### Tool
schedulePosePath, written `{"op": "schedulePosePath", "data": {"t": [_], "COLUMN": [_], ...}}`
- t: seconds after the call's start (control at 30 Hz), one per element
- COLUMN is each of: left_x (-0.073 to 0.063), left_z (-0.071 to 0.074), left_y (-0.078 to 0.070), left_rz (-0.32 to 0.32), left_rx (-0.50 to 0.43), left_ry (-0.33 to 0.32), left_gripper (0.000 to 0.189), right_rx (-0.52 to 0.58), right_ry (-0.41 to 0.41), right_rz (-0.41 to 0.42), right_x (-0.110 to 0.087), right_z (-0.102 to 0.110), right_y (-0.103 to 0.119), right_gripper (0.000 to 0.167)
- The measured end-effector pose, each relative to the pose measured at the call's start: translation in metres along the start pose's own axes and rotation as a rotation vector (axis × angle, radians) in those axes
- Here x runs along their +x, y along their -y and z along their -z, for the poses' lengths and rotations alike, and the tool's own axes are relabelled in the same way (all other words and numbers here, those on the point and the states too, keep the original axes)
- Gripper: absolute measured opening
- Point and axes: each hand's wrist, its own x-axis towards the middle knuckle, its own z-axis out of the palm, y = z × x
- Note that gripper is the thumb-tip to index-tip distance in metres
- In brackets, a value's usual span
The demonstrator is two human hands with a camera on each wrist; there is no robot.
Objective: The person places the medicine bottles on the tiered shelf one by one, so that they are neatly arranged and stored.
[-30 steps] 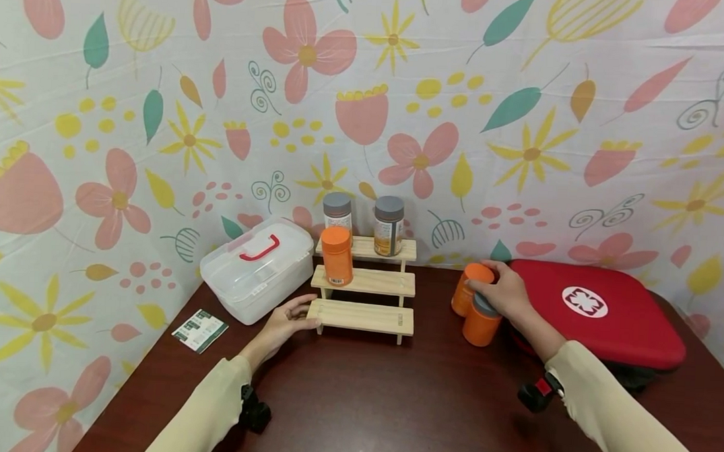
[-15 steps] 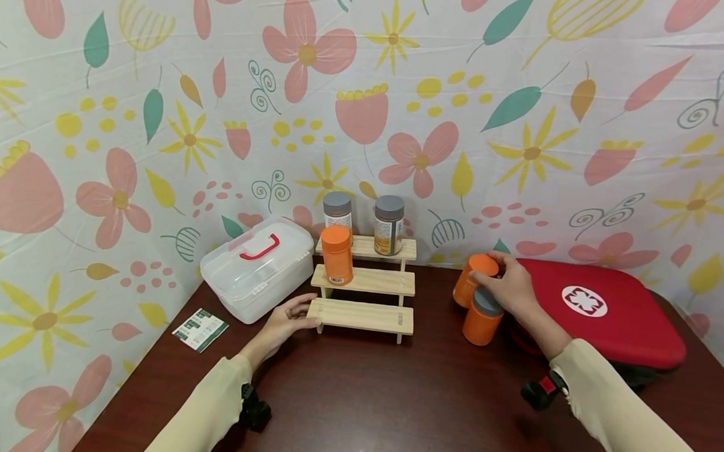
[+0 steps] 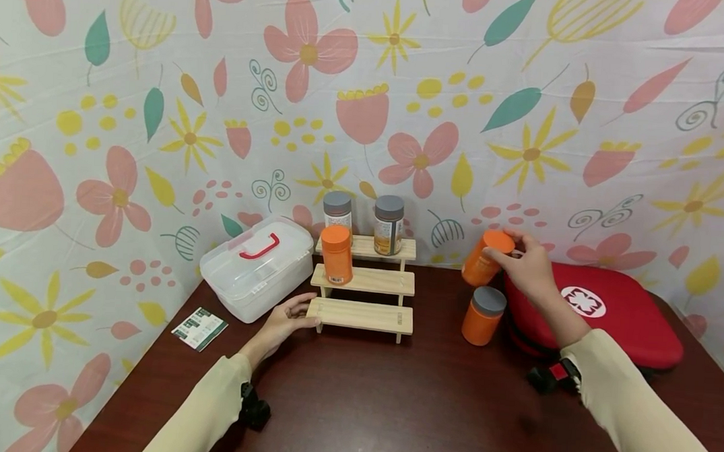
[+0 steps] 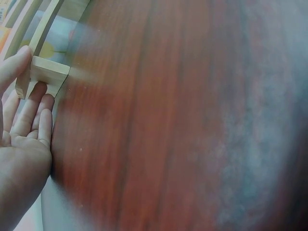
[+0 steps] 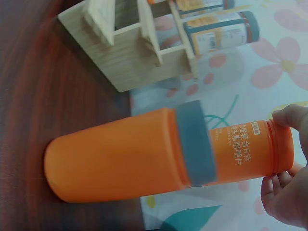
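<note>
Floral cloth backs the dark table (image 3: 391,402). At right centre of the head view we note our right hand (image 3: 527,267) pinching an orange bottle (image 3: 486,258) by its cap, tilted, lifted clear above a grey-capped bottle (image 3: 482,315) standing beside the red pouch (image 3: 607,311). Our left hand (image 3: 281,323) lies flat, fingers straight, touching the wooden rack (image 3: 365,287) at lower left.

A stepped rack (image 3: 363,290) is set mid-table. Two jars (image 3: 389,225) are placed on its top step, one bottle (image 3: 336,254) on its middle step. A box (image 3: 256,267) lies left of the rack; another bottle (image 3: 483,315) and a pouch (image 3: 601,314) lie right of the rack.
</note>
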Motion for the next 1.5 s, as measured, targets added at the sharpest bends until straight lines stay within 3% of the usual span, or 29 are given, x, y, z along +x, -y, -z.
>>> {"op": "schedulePosePath", "data": {"t": [0.17,0.4,0.7,0.93,1.13,1.3,1.5], "left_x": [0.000,-0.001,0.001,0.005,0.005,0.002,-0.001], "left_z": [0.001,0.001,0.001,0.004,0.005,0.004,0.001], "left_y": [0.000,-0.002,-0.004,-0.007,-0.007,-0.005,-0.004], "left_rz": [0.007,0.004,0.002,-0.005,-0.005,0.015,0.008], "left_rx": [-0.004,-0.001,0.000,0.007,0.020,0.016,0.001], "left_ry": [0.013,0.003,0.004,0.007,0.004,-0.003,0.001], "left_gripper": [0.064,0.063,0.063,0.063,0.064,0.064,0.064], "right_rx": [-0.016,-0.039,0.014,0.055,0.103,0.177,0.188], "right_ry": [-0.027,-0.035,0.002,0.114,0.186,0.216,0.197], "right_rz": [0.000,0.070,0.135,0.196,0.192,0.195,0.194], "right_x": [0.001,0.005,0.003,-0.004,-0.009,-0.011,-0.014], "right_z": [0.009,0.016,0.006,-0.017,-0.046,-0.073,-0.100], "right_y": [0.009,0.024,0.050,0.071,0.083,0.087,0.088], "right_gripper": [0.071,0.067,0.062,0.056,0.054,0.053,0.050]}}
